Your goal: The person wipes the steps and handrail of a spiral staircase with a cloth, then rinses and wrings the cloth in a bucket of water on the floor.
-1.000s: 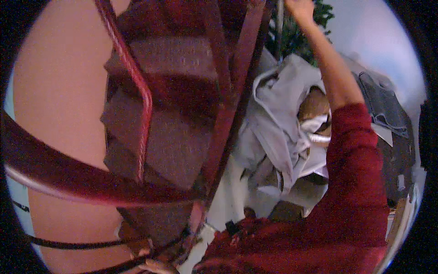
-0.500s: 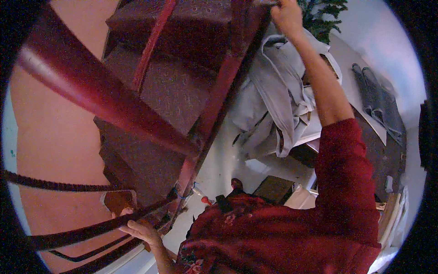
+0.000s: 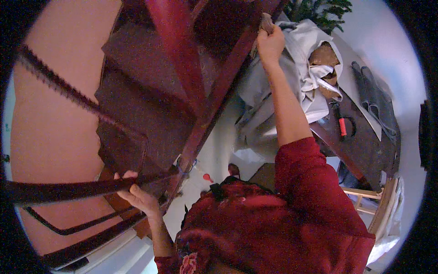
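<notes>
A dark red metal staircase (image 3: pixel 137 105) rises in front of me. My right hand (image 3: pixel 271 43) is raised at the far end of its side beam (image 3: pixel 228 75), fingers closed on a small greyish-brown cloth (image 3: pixel 267 23). The cloth is bunched and lies against the beam's edge. Low on the left, my left hand (image 3: pixel 139 194) wraps round a dark red railing bar (image 3: pixel 73 192). Its fingertips show over the top of the bar and the thumb is on the near side. A thick red post (image 3: pixel 178 50) crosses the upper middle, blurred.
Right of the beam, a light grey fabric cover (image 3: pixel 296 45) lies draped over something. Beyond it stand a green artificial-looking plant (image 3: pixel 319 13) and a dark surface with a red-and-black tool (image 3: pixel 342 125). A wooden frame (image 3: pixel 362 196) is at the lower right.
My right hand has come nearer and slightly left along the beam, and the cloth now shows in it. The stair and railing have shifted in view; my left hand stays on the bar.
</notes>
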A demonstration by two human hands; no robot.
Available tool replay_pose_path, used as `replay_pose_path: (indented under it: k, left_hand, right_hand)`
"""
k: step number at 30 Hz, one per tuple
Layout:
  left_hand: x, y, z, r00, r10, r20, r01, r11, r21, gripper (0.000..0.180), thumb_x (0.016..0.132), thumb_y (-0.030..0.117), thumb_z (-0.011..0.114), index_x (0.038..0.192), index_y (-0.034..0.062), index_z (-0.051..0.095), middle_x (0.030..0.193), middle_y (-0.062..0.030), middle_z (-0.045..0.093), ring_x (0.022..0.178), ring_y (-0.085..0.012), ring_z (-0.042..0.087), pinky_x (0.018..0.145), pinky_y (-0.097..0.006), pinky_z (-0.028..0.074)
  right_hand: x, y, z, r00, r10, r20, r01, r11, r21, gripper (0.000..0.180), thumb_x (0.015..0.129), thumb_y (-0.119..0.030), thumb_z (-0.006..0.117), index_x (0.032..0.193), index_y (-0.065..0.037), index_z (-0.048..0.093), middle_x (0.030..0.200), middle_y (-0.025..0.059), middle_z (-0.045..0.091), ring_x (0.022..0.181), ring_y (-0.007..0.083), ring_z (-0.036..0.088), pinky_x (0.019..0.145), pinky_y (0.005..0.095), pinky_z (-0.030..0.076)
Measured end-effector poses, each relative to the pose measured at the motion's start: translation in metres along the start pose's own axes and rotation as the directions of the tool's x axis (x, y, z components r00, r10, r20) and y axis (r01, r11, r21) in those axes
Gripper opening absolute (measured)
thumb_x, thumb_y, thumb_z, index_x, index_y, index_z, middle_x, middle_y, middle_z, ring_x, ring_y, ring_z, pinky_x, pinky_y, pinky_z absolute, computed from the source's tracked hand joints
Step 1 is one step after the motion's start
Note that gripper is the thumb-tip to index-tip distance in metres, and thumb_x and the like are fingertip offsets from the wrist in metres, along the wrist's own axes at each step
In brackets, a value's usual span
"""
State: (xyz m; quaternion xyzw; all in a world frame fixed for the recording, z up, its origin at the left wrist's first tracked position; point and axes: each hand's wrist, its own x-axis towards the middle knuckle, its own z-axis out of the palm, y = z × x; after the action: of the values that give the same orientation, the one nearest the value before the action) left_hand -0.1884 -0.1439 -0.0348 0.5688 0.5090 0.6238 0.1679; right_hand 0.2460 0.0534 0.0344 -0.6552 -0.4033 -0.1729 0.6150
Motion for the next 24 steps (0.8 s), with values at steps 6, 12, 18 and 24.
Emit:
replay_pose_path:
  k: [6, 12, 18, 24]
  left_hand:
    - [0.002, 0.007, 0.001, 0.999, 0.039, 0.002, -0.039, 0.999, -0.002, 0.046, 0.092, 0.022, 0.035, 0.126, -0.0054, 0.022, 0.097, -0.0122, 0.048, 0.090, -0.0201, 0.043, 0.088, -0.034, 0.032]
    - [0.005, 0.005, 0.003, 0.998, 0.062, 0.017, -0.062, 0.998, 0.003, 0.044, 0.092, 0.021, 0.034, 0.127, -0.0032, 0.023, 0.095, -0.0114, 0.049, 0.090, -0.0196, 0.044, 0.089, -0.034, 0.031]
    - [0.008, 0.007, 0.000, 0.993, 0.093, 0.068, -0.093, 0.996, -0.003, 0.044, 0.090, 0.018, 0.035, 0.127, -0.0022, 0.023, 0.095, -0.0118, 0.050, 0.090, -0.0192, 0.044, 0.089, -0.033, 0.031]
    - [0.010, 0.008, -0.003, 0.993, 0.073, 0.091, -0.071, 0.997, -0.024, 0.055, 0.090, 0.037, 0.042, 0.124, -0.0024, 0.025, 0.092, -0.0105, 0.052, 0.086, -0.0193, 0.046, 0.088, -0.034, 0.032]
  right_hand:
    - [-0.116, -0.014, -0.036, 0.795, 0.342, 0.501, -0.358, 0.931, -0.068, 0.025, 0.072, -0.016, 0.058, 0.089, 0.001, 0.058, 0.083, 0.0188, 0.060, 0.081, 0.0322, 0.058, 0.071, 0.0379, 0.044]
    - [-0.154, -0.024, -0.056, 0.974, -0.038, 0.221, -0.017, 0.971, 0.239, 0.024, 0.075, -0.006, 0.060, 0.098, 0.001, 0.057, 0.095, 0.0088, 0.057, 0.083, 0.0161, 0.055, 0.072, 0.0268, 0.044]
    - [-0.172, -0.025, -0.039, 0.856, -0.254, 0.451, 0.278, 0.960, 0.013, 0.038, 0.067, -0.004, 0.061, 0.104, -0.009, 0.056, 0.084, 0.0114, 0.051, 0.075, 0.0298, 0.054, 0.064, 0.0352, 0.046]
    - [-0.212, -0.052, -0.042, 0.671, -0.118, 0.732, 0.269, 0.959, -0.092, 0.030, 0.066, -0.005, 0.058, 0.097, -0.006, 0.058, 0.083, 0.0148, 0.050, 0.076, 0.0341, 0.053, 0.066, 0.0424, 0.045]
